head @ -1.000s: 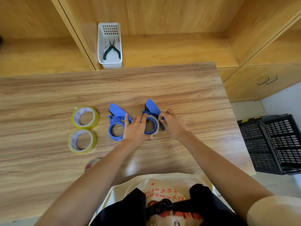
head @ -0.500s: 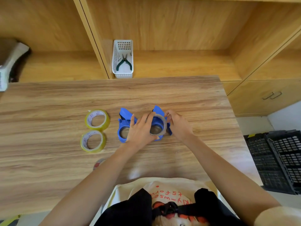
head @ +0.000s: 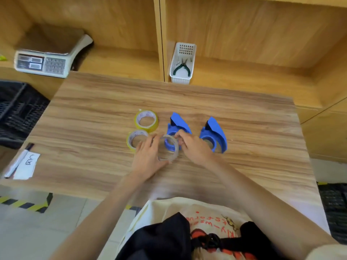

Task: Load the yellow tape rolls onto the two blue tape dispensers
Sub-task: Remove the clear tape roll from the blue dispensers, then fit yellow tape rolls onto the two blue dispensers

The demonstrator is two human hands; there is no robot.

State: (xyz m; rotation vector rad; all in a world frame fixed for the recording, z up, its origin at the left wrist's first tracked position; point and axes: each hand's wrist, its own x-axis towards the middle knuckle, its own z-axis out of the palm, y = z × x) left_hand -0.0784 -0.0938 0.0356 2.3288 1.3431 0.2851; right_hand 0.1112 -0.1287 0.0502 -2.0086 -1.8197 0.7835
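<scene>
Left hand (head: 148, 156) and right hand (head: 193, 147) both clamped on greyish translucent tape ring (head: 170, 150); left blue plastic dispenser (head: 175, 128) just beyond fingers.

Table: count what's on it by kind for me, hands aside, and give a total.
Yellow tape rolls: 2
Blue dispensers: 2
Greyish ring, held by both hands: 1
Paper note: 1
Pen: 1
Total: 7
</scene>
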